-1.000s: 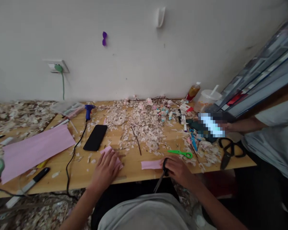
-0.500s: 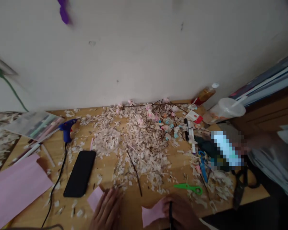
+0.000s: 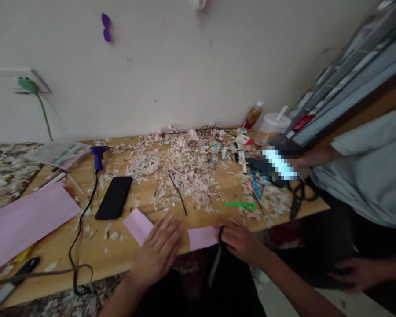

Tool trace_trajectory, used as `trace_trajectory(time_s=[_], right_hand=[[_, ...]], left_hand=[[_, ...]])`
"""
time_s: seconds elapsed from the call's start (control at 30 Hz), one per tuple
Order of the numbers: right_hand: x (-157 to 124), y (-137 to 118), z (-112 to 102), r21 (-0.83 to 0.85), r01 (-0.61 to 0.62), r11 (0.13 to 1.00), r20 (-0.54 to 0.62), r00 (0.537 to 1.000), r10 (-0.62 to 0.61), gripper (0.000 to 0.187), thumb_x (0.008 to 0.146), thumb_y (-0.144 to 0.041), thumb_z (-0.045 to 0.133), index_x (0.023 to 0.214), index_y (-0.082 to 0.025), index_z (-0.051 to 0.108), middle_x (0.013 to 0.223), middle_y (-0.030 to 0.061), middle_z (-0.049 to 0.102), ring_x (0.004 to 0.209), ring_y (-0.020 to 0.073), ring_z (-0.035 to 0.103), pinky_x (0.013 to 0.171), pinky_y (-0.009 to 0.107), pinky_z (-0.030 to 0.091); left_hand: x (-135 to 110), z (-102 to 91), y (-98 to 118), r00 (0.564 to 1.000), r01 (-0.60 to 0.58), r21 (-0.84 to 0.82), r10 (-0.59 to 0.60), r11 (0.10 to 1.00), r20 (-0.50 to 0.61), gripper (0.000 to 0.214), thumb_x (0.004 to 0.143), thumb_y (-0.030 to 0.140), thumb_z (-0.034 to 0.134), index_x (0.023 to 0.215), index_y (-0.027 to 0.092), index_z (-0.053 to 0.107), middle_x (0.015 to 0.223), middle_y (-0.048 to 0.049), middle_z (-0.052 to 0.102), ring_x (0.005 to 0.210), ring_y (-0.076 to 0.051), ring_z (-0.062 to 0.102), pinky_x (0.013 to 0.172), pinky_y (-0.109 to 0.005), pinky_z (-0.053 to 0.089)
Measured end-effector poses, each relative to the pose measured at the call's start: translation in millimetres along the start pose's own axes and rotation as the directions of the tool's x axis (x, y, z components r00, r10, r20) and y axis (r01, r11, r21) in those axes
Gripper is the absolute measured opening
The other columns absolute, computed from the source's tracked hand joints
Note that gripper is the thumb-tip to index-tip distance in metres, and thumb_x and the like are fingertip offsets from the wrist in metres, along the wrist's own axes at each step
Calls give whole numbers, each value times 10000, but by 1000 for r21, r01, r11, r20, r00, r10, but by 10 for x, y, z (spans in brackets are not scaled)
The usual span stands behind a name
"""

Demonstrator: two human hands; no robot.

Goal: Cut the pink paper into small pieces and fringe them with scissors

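Two hands; two small pink paper pieces; one black scissors

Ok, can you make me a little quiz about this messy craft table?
1. True or false: the right hand holds scissors with black handles.
2. What colour is the paper piece by the left hand? A green, B pink, C blue
3. Fill in: the black phone lies right of the glue gun's ____.

Key: 1 true; 2 B; 3 cord
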State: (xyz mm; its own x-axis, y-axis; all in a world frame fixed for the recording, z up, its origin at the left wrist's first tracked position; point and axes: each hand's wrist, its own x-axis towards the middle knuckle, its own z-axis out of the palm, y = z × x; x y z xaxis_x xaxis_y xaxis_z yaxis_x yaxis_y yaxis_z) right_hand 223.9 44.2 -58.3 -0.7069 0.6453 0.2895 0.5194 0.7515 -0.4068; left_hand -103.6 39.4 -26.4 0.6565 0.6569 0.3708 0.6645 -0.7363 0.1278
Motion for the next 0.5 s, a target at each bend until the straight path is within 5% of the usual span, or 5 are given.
trace_trajectory(time_s=[0.07,0.27,0.3,0.4,0.5], right_hand=[[-97,-73,-57,-49,-45,998,13,999,46,291,797,-1,472,973,-185,613,953,40,668,1069,183,606,1152,531,289],[-523,-249,-53,131,-340,931,-168,918,359,244,792,-66,500,968,-194,610,1019,57,665,1080,215,578,1081,502,345],[-615,-329,18,255,-423,870,-242,843,481,196,816,-117,506,968,-193,603,1028,68,664,1071,222,581,1049,480,380],[-877,-678,350,731,-512,451,-222,446,867,211,878,-394,532,940,-196,572,889,62,654,858,200,625,818,348,500],[-1061,-1053,678,887,-461,16,160,341,926,479,781,-663,556,860,-191,566,705,20,578,639,162,574,526,251,427]], left_hand=[[311,112,244,977,-96,-180,127,979,171,535,959,204,431,1488,194,346,1473,-93,478,1413,-202,362,1165,-409,324],[789,587,599,898,-211,-389,335,897,284,491,972,170,348,1458,209,401,1476,-74,479,1373,-167,425,1155,-378,328],[796,628,612,900,-202,-376,323,904,293,486,971,168,346,1450,216,417,1474,-77,482,1375,-173,423,1153,-390,326],[832,674,636,910,-190,-327,291,926,294,462,975,191,351,1416,262,468,1454,-65,509,1355,-190,445,1122,-402,352],[960,676,661,901,-229,-283,312,932,300,434,963,205,387,1370,266,526,1396,-75,558,1288,-214,498,1069,-399,392]])
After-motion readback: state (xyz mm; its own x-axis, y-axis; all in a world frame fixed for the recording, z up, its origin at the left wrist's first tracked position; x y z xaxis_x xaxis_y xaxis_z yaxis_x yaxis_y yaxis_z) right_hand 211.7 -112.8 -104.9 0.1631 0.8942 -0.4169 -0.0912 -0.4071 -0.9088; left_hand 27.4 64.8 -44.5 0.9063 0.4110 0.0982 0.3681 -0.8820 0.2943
